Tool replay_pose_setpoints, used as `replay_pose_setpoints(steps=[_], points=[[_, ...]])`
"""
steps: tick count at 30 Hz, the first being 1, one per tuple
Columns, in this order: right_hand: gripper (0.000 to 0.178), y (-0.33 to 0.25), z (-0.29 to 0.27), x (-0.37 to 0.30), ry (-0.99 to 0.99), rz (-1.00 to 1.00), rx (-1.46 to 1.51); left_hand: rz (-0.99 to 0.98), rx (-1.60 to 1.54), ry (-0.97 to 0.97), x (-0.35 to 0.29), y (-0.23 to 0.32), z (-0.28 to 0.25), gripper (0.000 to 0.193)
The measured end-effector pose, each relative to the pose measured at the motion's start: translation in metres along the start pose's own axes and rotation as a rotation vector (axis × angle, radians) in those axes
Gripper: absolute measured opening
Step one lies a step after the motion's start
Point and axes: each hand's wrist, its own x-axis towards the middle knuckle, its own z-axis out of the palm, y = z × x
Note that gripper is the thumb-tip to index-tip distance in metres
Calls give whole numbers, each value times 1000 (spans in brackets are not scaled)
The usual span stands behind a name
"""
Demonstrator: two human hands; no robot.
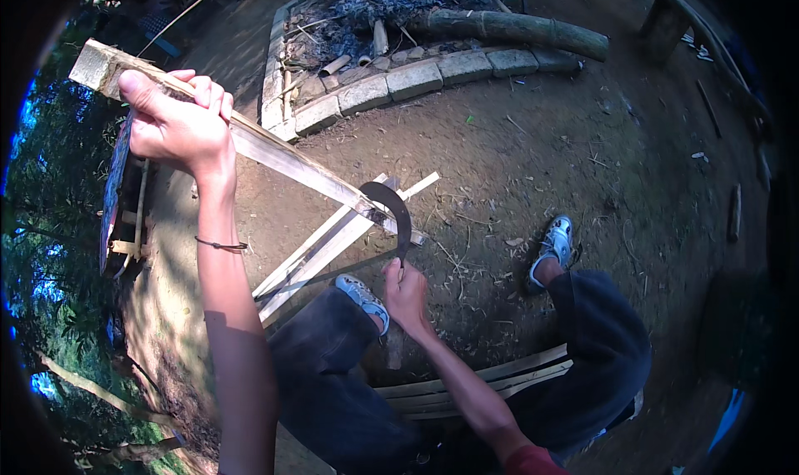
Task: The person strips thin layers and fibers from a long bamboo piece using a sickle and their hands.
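My left hand (pixel 179 126) is wrapped round the upper end of a long wooden plank (pixel 291 165), which slants down to the right toward the ground. My right hand (pixel 405 294) grips the handle of a sickle (pixel 403 217) with a dark curved blade. The blade hooks over the plank near its lower end and appears to touch a dark, rough patch there. Beneath that end, several pale wooden strips (pixel 312 254) lie on the ground, pointing down and left. Whether the plank's lower tip rests on them, I cannot tell.
Ahead is a fire pit edged with stone blocks (pixel 414 79), holding ash and a thick log (pixel 516 30) that sticks out to the right. My shoes (pixel 553 240) stand apart on bare dirt. Bamboo slats (pixel 466 389) lie beneath my legs. Greenery (pixel 58 250) borders the left.
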Motion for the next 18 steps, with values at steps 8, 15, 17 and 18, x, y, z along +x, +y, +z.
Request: replay_pose_setpoints(steps=[8,15,17,18], points=[[20,53,11,-4,15,27,-254,15,-16,17,-11,3,21,66],[32,74,6,7,-26,51,143,28,3,-3,3,1,16,66],[37,58,-2,4,-111,198,344,44,12,-5,3,-3,16,66],[36,56,-3,5,-82,145,310,46,25,-7,-1,-1,17,67]])
